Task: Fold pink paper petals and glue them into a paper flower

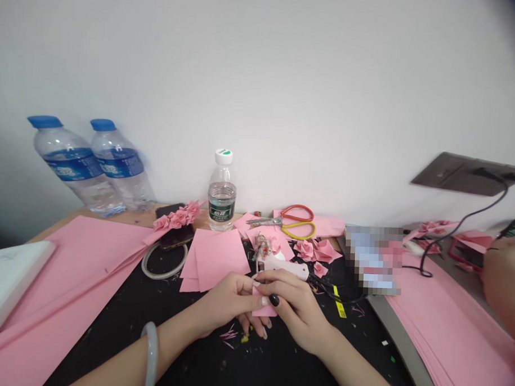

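Between my two hands is a small folded piece of pink paper (263, 311), partly covered by my fingers. My left hand (232, 302) pinches it from the left, its lower fingers showing beneath. From the right, my right hand (293, 307) grips the same piece with thumb and fingers. Just behind my hands lies a white glue gun (286, 268) with a smeared front end. Pink paper squares (221, 256) are stacked to the left of it, and folded pink paper flowers (305, 250) lie on its right. Scissors (299, 221) with one red and one yellow handle rest farther back.
Water bottles (75, 167) lean by the wall at left; a smaller bottle (222, 197) stands mid-table. A tape ring (164, 263) lies near a phone (176, 237). Large pink sheets (107, 255) cover the left side. Cables run from a wall socket (461, 173); another person's hand (505, 280) is at right.
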Action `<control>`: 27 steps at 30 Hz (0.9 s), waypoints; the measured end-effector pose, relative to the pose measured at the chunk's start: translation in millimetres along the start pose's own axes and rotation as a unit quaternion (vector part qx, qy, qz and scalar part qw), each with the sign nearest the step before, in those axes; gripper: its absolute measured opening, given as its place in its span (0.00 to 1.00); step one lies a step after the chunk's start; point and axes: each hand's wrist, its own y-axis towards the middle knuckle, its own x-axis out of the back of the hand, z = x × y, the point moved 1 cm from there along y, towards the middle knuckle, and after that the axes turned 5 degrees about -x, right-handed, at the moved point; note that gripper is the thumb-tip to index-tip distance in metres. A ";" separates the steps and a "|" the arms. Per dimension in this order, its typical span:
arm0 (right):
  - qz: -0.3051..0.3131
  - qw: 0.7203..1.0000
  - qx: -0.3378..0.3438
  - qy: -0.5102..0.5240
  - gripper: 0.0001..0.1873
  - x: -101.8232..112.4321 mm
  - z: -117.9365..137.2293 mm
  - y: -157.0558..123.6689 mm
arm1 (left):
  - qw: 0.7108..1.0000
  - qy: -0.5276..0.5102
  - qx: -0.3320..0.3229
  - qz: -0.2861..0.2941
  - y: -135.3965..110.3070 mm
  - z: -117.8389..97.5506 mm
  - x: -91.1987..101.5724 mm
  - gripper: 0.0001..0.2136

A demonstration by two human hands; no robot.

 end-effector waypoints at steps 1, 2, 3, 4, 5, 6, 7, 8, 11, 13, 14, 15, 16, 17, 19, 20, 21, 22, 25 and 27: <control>0.001 1.000 -0.004 0.006 0.14 -0.2 0.2 0.0 | 1.000 0.000 -0.002 0.002 0.0 -0.4 -0.2 0.12; 0.000 1.000 -0.008 0.014 0.14 -0.5 0.3 0.2 | 1.000 0.003 -0.006 0.006 0.1 -0.5 -0.4 0.12; -0.004 1.000 -0.013 0.021 0.14 -0.8 0.2 0.4 | 1.000 0.009 -0.011 0.009 0.2 -0.4 -0.5 0.12; -0.014 0.999 -0.017 0.028 0.14 -1.1 -0.1 0.6 | 1.000 0.017 -0.016 0.010 0.4 0.0 -0.6 0.12; -0.030 0.999 -0.023 0.032 0.13 -1.6 -0.9 0.8 | 0.999 0.029 -0.021 0.009 0.7 0.6 -0.8 0.12; -0.049 0.998 -0.035 0.035 0.13 -2.3 -2.2 0.8 | 0.999 0.041 -0.026 0.004 1.0 1.5 -1.0 0.11; -0.068 0.996 -0.051 0.036 0.12 -3.4 -3.8 0.8 | 0.998 0.054 -0.029 -0.001 1.4 2.5 -1.4 0.11; -0.085 0.993 -0.073 0.034 0.10 -4.9 -5.8 0.5 | 0.998 0.063 -0.030 -0.006 1.9 3.5 -1.9 0.11; -0.093 0.985 -0.142 0.017 0.02 -11.3 -11.2 -0.3 | 0.996 0.082 -0.036 -0.022 3.5 6.3 -3.5 0.10; -0.080 0.984 -0.157 0.018 0.08 -15.1 -12.7 -0.3 | 0.995 0.087 -0.038 -0.030 4.1 7.3 -4.0 0.10; -0.073 0.985 -0.154 0.026 0.10 -16.2 -12.7 0.0 | 0.995 0.090 -0.038 -0.033 4.2 7.5 -3.9 0.10; -0.069 0.986 -0.146 0.036 0.12 -16.8 -12.5 0.3 | 0.994 0.093 -0.036 -0.031 4.1 7.5 -3.8 0.10; -0.067 0.987 -0.135 0.044 0.12 -16.8 -12.3 0.7 | 0.994 0.098 -0.035 -0.028 3.9 7.3 -3.6 0.10; -0.069 0.988 -0.127 0.047 0.13 -16.2 -12.4 1.0 | 0.994 0.102 -0.035 -0.024 3.7 7.0 -3.5 0.10; -0.079 0.987 -0.129 0.043 0.13 -14.3 -13.7 1.3 | 0.993 0.108 -0.035 -0.014 3.4 6.6 -3.2 0.10; -0.090 0.984 -0.142 0.051 0.13 -13.2 -14.9 1.2 | 0.994 0.106 -0.036 -0.014 3.4 6.7 -3.1 0.10; -0.101 0.979 -0.160 0.075 0.15 -12.4 -16.2 1.2 | 0.994 0.099 -0.038 -0.017 3.6 6.9 -2.9 0.10; -0.112 0.972 -0.177 0.108 0.16 -11.9 -17.3 1.2 | 0.995 0.092 -0.039 -0.023 4.0 7.3 -2.6 0.10; -0.130 0.948 -0.197 0.212 0.14 -13.3 -17.0 2.4 | 0.994 0.076 -0.049 -0.054 5.6 9.0 -1.3 0.10; -0.122 0.939 -0.198 0.252 0.07 -16.3 -14.2 3.6 | 0.993 0.074 -0.053 -0.074 6.3 10.0 -0.8 0.11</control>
